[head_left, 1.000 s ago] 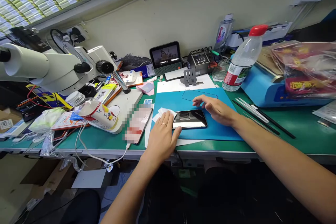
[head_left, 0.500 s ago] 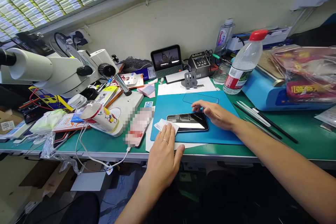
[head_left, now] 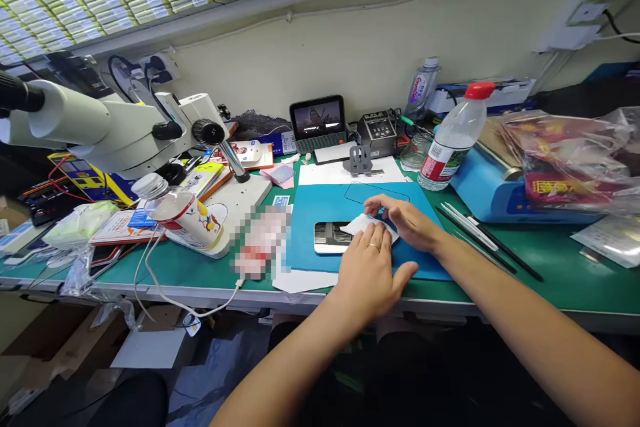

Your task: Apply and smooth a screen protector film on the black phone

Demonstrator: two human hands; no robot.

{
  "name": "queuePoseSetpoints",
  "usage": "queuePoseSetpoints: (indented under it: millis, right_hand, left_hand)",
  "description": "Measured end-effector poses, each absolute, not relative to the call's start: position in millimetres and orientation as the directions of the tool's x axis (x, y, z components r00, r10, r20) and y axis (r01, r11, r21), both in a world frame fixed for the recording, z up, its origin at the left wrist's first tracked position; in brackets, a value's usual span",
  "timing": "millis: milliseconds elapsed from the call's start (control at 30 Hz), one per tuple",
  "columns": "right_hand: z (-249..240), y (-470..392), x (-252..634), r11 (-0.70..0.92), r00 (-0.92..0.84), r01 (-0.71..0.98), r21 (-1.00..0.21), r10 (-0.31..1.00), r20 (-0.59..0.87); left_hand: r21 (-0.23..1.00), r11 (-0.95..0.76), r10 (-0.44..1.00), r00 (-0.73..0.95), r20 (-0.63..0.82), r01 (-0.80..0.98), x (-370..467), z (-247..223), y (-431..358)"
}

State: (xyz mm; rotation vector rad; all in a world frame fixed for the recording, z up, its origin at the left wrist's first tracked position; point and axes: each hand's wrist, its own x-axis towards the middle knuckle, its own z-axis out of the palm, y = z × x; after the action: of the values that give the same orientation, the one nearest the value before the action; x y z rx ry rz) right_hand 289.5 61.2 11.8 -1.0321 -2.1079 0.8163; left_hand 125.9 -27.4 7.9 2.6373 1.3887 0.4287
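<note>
"Where is the left hand?"

"The left hand (head_left: 369, 272) lies flat, palm down, its fingers stretched out on a folded white tissue-like cloth (head_left: 357, 223)."

"And what is under the cloth?"

"A flat rectangular phone-like device with a glossy, reflective face (head_left: 327, 238). The cloth covers much of its right part; its left end shows, lying flat on a smooth bright-blue rectangular mat (head_left: 317, 205)."

"What about the right hand?"

"The right hand (head_left: 409, 221) is by the device's right end, close beside the left one, its fingers loosely bent. I can't tell whether it grips the edge or merely rests there."

"What is around the mat?"

"It lies on the green-topped desk (head_left: 565, 273). Just beyond, a grey slotted stand (head_left: 359, 169) sits on a white paper sheet (head_left: 320, 175). To the right, thin black and white sticks (head_left: 515, 255) lie near a clear plastic bottle with a red cap (head_left: 450, 140)."

"And to the left?"

"A bulky white microscope (head_left: 127, 127) reaches over the desk."
</note>
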Motion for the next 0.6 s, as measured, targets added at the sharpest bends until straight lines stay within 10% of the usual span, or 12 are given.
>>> queuePoseSetpoints:
  millis: [600]
  right_hand:
    - [15, 58, 290, 0.505, -0.517, 0.451, -0.736, 0.820, 0.245]
  left_hand:
    - [0.190, -0.391, 0.919, 0.371, 0.131, 0.901, 32, 1, -60]
